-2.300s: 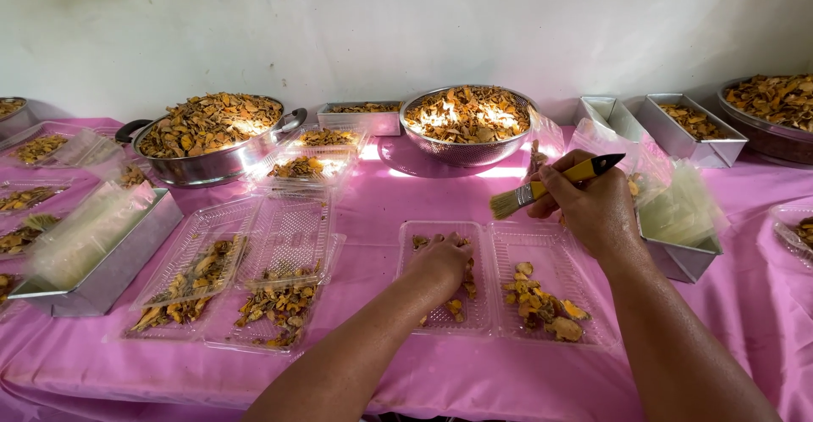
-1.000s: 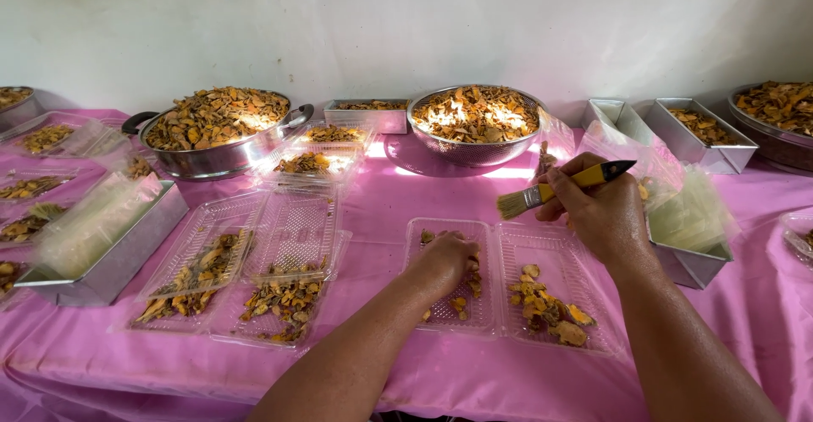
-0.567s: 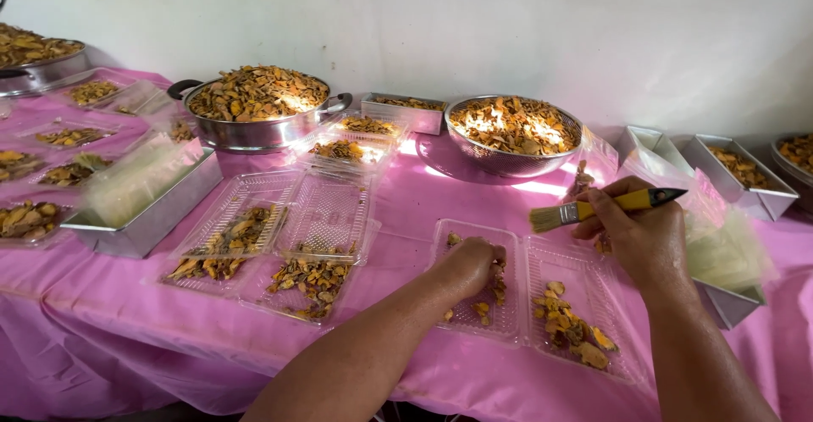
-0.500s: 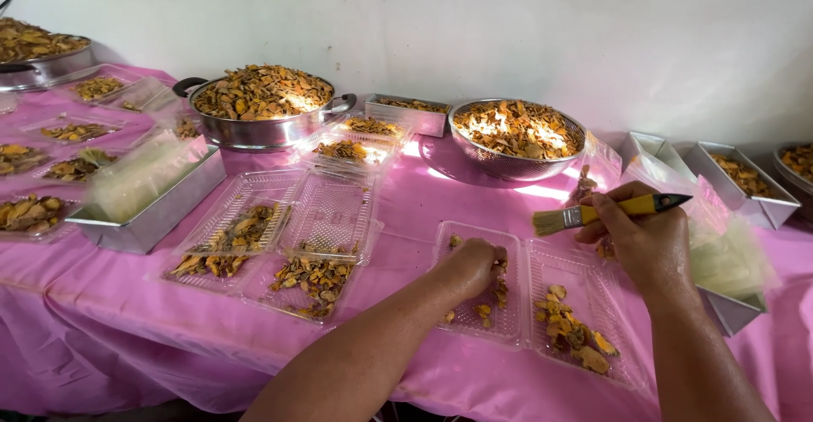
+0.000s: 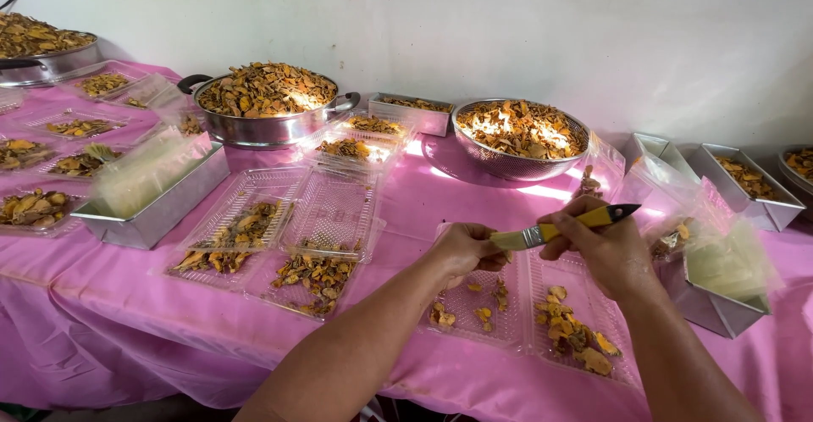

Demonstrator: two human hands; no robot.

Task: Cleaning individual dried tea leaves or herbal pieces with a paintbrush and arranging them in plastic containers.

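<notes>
A small paintbrush with a yellow handle, black tip and metal ferrule (image 5: 559,229) is gripped in the right hand (image 5: 605,248), the fingers curled tight around the handle and the brush held almost level, its pale bristles pointed left. The left hand (image 5: 464,248) is closed into a loose fist just beside those bristles, its fingers bunched together; whether anything is pinched in them cannot be told. Both forearms are stretched in from the near edge, the left slanting from lower left, the right from lower right, wrists bent so the hands meet above a clear plastic hinged container (image 5: 542,324) laid open on the pink-clothed surface (image 5: 127,303). Dried orange-yellow slices (image 5: 572,337) are scattered in both halves of that container, more thickly in the right half.

To the left, two further clear plastic containers with dried slices (image 5: 279,248) are laid open side by side. A rectangular metal tin stuffed with clear plastic bags (image 5: 152,189) is seen further left, and a similar tin (image 5: 720,291) is set near the right hand. At the far side, a wide steel pot heaped with dried slices (image 5: 267,104) and a mesh steel bowl of the same slices (image 5: 521,138) are placed against the white wall (image 5: 508,24).
</notes>
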